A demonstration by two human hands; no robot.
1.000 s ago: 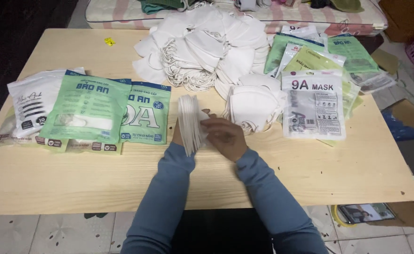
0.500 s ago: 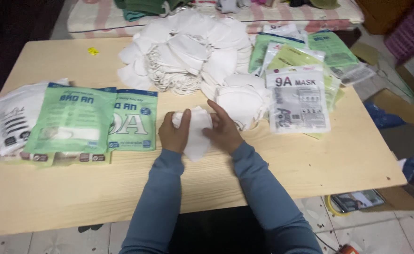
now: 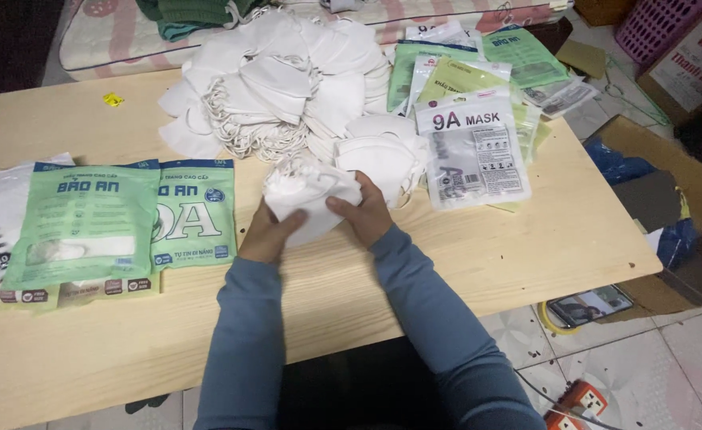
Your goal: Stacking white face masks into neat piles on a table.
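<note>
On the wooden table (image 3: pixel 526 255), just in front of the big heap of loose masks (image 3: pixel 287 87), a small white mask bundle (image 3: pixel 307 195) sat between both hands, left hand (image 3: pixel 265 232) and right hand (image 3: pixel 364 213) curled closed on its opposite ends.

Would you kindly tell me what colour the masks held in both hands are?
The masks are plain white, seen clearly in the head view.

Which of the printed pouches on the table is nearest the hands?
The green pouch with the blue top edge, just beside the left hand. It lies partly under another green pouch; the clear white-fronted pouch sits farther off to the right.
</note>
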